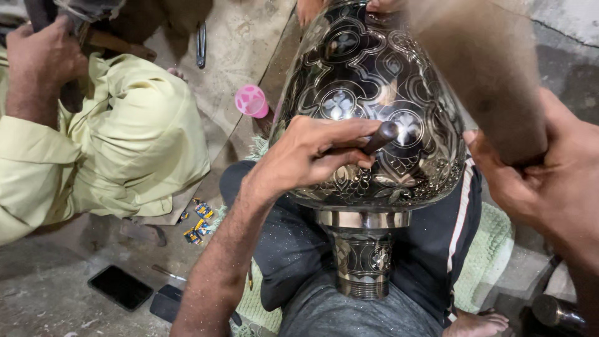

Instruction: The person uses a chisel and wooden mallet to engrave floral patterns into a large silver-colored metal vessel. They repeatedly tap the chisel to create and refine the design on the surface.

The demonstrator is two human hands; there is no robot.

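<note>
Pressing against engraved metal vase [368, 93], left hand [312, 153] with chisel [382, 137].

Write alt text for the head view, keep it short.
A person's left hand presses a dark punch tool against a large engraved metal vase resting on their lap, while the right hand grips a blurred wooden mallet. A co-worker in a pale yellow garment sits alongside.

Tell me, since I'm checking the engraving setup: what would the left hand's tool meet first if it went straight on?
The vase: the chisel in the left hand already seems to touch its engraved wall, though depth is unclear.
</note>
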